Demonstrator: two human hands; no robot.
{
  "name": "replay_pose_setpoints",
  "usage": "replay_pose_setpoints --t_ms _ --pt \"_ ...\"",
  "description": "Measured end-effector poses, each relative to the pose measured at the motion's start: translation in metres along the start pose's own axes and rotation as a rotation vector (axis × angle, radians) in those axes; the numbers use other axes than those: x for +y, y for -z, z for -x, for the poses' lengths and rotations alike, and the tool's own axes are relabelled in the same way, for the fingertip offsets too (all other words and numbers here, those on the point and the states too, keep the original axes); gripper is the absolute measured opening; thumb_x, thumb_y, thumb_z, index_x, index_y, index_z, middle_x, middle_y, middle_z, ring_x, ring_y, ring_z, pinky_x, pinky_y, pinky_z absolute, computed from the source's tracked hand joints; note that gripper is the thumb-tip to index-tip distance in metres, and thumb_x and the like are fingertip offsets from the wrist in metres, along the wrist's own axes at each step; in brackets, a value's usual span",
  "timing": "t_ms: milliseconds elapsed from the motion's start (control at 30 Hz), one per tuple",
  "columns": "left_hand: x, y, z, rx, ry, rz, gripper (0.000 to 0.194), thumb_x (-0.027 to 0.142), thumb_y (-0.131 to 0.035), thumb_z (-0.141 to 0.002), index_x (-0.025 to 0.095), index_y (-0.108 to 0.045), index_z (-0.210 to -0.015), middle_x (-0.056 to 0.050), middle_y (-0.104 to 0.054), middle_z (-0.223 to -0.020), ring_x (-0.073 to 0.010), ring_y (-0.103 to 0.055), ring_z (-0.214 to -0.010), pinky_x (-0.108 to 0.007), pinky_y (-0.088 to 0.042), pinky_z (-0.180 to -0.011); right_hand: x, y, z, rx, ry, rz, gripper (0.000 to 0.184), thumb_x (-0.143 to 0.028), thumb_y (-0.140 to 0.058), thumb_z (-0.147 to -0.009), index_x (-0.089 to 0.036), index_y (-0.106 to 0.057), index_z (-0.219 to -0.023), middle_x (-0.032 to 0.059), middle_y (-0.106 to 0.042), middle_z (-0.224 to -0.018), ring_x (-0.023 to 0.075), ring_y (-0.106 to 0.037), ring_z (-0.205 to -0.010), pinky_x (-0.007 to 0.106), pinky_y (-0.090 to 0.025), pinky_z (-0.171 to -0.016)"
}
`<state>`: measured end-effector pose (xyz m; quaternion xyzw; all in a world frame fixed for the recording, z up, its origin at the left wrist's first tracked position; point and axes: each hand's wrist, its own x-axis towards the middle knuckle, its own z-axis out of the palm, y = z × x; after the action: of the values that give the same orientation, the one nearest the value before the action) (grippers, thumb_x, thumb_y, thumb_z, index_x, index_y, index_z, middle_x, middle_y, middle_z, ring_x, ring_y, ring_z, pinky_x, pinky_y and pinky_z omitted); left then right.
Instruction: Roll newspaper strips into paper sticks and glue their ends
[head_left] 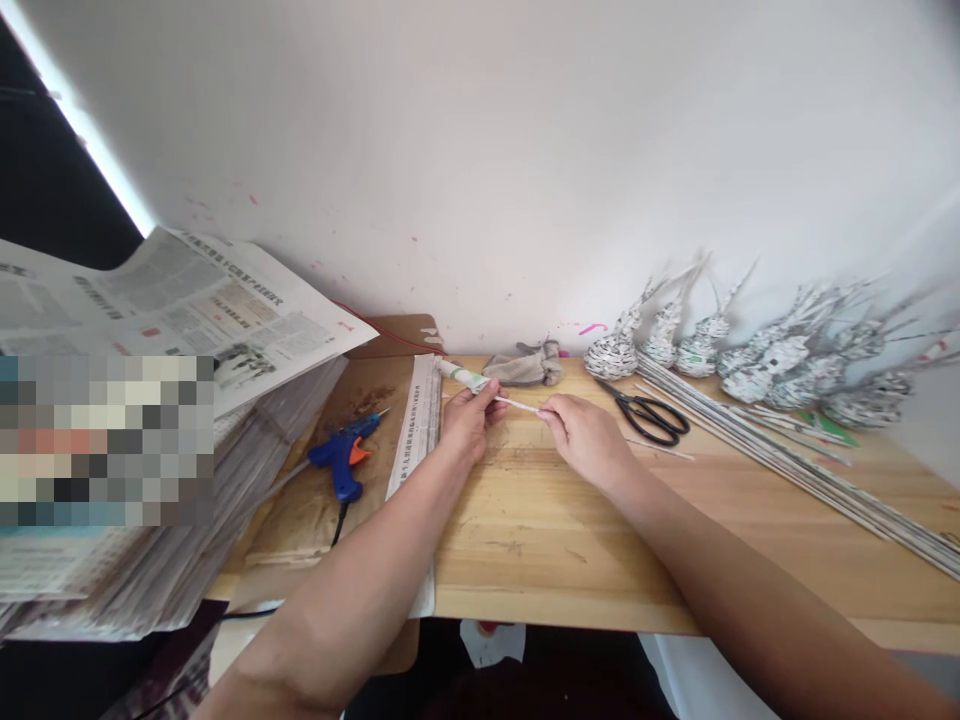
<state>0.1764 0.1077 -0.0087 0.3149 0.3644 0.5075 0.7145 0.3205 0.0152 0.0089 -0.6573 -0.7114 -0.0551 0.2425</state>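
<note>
Between my two hands stretches a thin rolled paper stick, loosely wound and wider at its left end. My left hand grips it near that flared newspaper end, fingers curled round. At the other end, my right hand pinches the narrow tip with thumb and fingers. Both hands are held over the wooden table. Just left of my left hand lies a strip of newspaper. Black-handled scissors rest on the table to the right of my right hand.
A blue glue gun lies on a stained board at left, beside a tall newspaper stack. Against the wall are a grey cloth and several woven paper gourd shapes. Long paper sticks run along the right.
</note>
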Motion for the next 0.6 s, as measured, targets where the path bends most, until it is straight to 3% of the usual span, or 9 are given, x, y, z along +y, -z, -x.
replay_pose_setpoints --t_ms 200,333,500,600 --pt "0.0021 0.0004 0.0006 0.013 0.003 0.013 0.014 0.023 -0.072 -0.067 0.011 -0.065 -0.071 -0.003 -0.065 -0.066 -0.0050 -0.053 -0.049 -0.016 -0.046 -0.049 -0.0001 0.0006 0.0007 0.000 0.006 -0.018 0.018 -0.033 -0.044 -0.090 -0.020 -0.057 -0.092 0.0048 -0.065 -0.090 0.0162 -0.059 -0.080 0.025 -0.036 -0.066" --pt "0.0036 -0.0004 0.0008 0.012 0.015 0.012 0.016 0.024 -0.072 -0.067 0.011 -0.065 -0.070 -0.003 -0.064 -0.066 -0.0045 -0.053 -0.048 -0.015 -0.046 -0.048 0.0000 0.0017 0.0000 -0.057 -0.024 0.030 0.028 -0.033 -0.035 -0.093 -0.020 -0.057 -0.083 0.0036 -0.064 -0.078 0.0162 -0.058 -0.071 0.026 -0.034 -0.061" --pt "0.0050 -0.0005 0.0007 0.021 0.021 0.020 0.014 0.023 -0.071 -0.068 0.011 -0.065 -0.071 -0.002 -0.065 -0.066 -0.0043 -0.053 -0.047 -0.015 -0.046 -0.048 -0.0011 0.0042 -0.0009 -0.002 0.000 -0.019 0.020 -0.035 -0.044 -0.090 -0.019 -0.057 -0.091 0.0054 -0.065 -0.091 0.0167 -0.059 -0.079 0.025 -0.037 -0.064" --pt "0.0047 0.0002 -0.0001 0.023 0.031 0.019 0.015 0.024 -0.072 -0.068 0.011 -0.065 -0.071 -0.003 -0.065 -0.066 -0.0045 -0.053 -0.047 -0.015 -0.047 -0.048 -0.0003 0.0038 -0.0007 -0.038 -0.019 -0.003 0.025 -0.031 -0.038 -0.092 -0.019 -0.058 -0.083 0.0046 -0.065 -0.081 0.0162 -0.058 -0.073 0.026 -0.036 -0.063"
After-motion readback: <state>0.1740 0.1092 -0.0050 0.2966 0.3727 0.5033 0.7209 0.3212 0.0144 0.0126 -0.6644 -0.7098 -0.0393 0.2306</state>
